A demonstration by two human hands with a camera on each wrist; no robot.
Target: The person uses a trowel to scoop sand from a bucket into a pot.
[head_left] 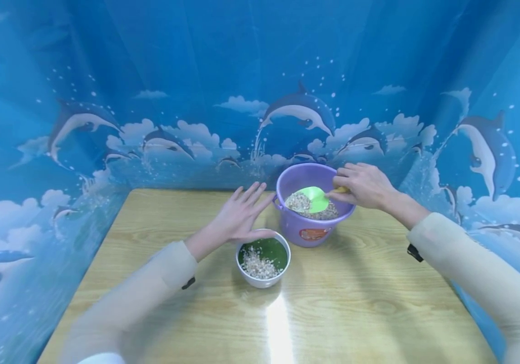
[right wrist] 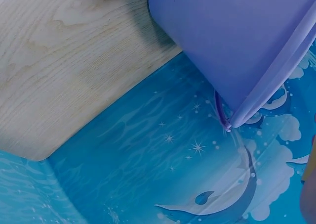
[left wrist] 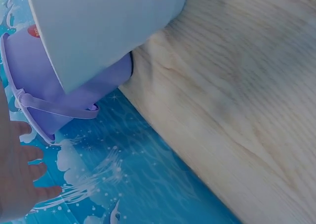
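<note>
My right hand grips the yellow handle of a small shovel whose bright green blade is inside a purple bucket. Pale, gravel-like grains lie heaped on and beside the blade within the bucket. To the bucket's front left stands a white bowl with a green inside, partly filled with similar pale grains. Over the bowl's back rim is my left hand, fingers straight and spread, thumb along the rim. In the left wrist view its fingers show near the bucket.
Both containers stand on a wood-grain table, the bucket close to its back edge. A blue curtain printed with dolphins and clouds rises behind and on both sides. The bucket's purple carrying handle hangs down its side.
</note>
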